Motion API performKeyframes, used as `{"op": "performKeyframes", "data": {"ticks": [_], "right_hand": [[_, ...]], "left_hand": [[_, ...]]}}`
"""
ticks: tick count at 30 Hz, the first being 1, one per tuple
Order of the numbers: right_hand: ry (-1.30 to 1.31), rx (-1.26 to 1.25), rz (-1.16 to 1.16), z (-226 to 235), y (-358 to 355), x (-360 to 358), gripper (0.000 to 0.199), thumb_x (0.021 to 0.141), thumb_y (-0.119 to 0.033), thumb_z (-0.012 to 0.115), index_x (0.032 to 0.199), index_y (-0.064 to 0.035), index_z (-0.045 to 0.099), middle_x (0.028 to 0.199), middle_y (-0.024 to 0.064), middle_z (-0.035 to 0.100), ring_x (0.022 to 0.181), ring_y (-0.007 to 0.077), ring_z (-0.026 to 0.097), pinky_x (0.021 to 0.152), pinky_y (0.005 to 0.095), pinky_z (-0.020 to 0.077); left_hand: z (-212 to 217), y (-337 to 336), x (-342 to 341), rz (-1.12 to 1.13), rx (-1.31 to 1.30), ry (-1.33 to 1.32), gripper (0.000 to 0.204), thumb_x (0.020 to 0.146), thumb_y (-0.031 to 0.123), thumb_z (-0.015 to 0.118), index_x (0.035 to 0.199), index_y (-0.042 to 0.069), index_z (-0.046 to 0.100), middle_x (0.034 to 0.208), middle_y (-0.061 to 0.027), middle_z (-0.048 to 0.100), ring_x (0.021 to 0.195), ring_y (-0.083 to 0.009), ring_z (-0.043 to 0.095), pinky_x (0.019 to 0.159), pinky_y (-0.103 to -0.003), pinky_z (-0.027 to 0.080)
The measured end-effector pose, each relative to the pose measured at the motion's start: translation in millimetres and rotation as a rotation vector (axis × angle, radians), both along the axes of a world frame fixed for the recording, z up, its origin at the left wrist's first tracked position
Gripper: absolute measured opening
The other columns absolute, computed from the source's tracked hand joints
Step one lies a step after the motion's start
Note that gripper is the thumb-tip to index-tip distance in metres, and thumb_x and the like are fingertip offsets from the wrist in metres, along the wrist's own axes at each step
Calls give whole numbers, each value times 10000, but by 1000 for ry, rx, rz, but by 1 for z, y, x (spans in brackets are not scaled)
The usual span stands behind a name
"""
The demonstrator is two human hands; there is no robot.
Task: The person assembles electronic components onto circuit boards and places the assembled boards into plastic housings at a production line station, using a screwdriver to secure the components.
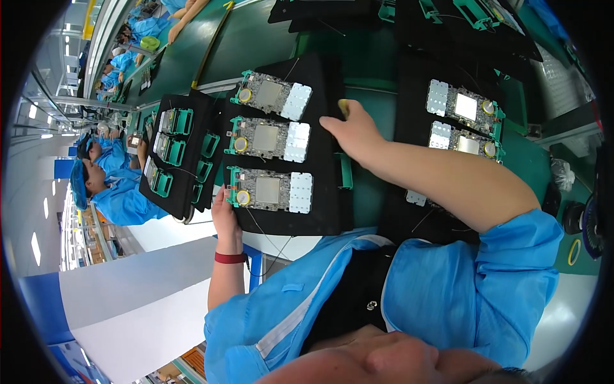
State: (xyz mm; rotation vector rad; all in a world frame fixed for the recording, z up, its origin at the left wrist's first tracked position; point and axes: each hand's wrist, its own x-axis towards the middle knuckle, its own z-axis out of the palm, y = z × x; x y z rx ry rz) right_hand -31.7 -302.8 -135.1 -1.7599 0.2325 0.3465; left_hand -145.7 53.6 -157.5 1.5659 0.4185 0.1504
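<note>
A black foam tray (276, 223) lies in front of me. It carries three circuit boards in a column: a far one (272, 93), a middle one (265, 137) and a near one (267, 190). Each has a silver shield, a light perforated plate, a round yellow-rimmed part and green plastic at its left end. My left hand (225, 216) is closed on the tray's near left edge, some fingers hidden behind it. At the right edge, my right hand (358, 132) grips the tray, thumb on top; a yellow cover sits on one finger. A red wrist strap (230, 258) with a cord circles my left wrist.
Right of me, another black tray (409, 121) holds similar boards, partly under my right forearm. More boards in green holders stand on a black tray (167, 195) at left. Black trays (358, 16) lie farther back. Co-workers in blue (118, 192) sit along the line.
</note>
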Motion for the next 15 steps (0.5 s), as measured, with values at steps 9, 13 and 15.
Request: {"op": "performKeyframes", "data": {"ticks": [9, 13, 15], "right_hand": [[90, 102, -21, -15, 19, -2, 714, 889, -494, 654, 1345, 32, 497, 1168, 158, 629, 1042, 236, 599, 907, 364, 476], [115, 183, 13, -18, 27, -32, 459, 909, -364, 674, 1164, 14, 617, 1029, 120, 660, 933, 215, 598, 830, 365, 473], [133, 209, 22, -15, 32, -33, 333, 925, -298, 661, 1078, -2, 665, 928, 94, 666, 894, 189, 596, 783, 373, 467]], "left_hand": [[-7, 48, 56, -56, 613, 90, 396, 987, 166, 579, 1324, -41, 568, 1149, -104, 685, 1020, -144, 622, 924, -269, 457], [3, 50, 67, -116, 608, 33, 307, 977, 125, 578, 1231, -45, 608, 1084, -77, 688, 999, -150, 621, 906, -276, 458], [17, 34, 78, -118, 565, 11, 336, 979, 130, 583, 1272, -34, 599, 1124, -84, 686, 1032, -156, 617, 933, -271, 450]]}}
